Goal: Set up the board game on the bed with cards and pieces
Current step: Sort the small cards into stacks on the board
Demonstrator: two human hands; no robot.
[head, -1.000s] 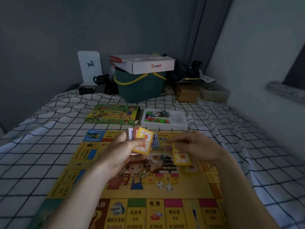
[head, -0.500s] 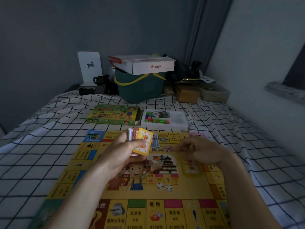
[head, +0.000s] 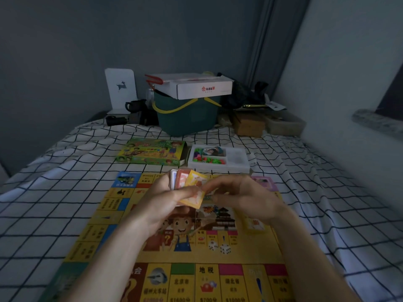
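Cards (head: 192, 188) fanned in left hand (head: 165, 203), thumb clamped across yellow top card, held above board (head: 196, 256) on bed (head: 54, 192). Right hand (head: 237, 199) reaching in, fingertips pinching top card's edge. Risks: fan slips, cards scatter over board; two cards lift together; dropped card knocks dice (head: 219, 247); soft bed lets board shift.

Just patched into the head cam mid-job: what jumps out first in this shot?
The yellow game board spread on the checked bed sheet dominates, with two white dice lying near its middle. Above it, the left hand grips a fanned stack of cards while the right hand reaches in at the yellow top card. Behind sit the green game box and, to its right, a white tray of coloured pieces.
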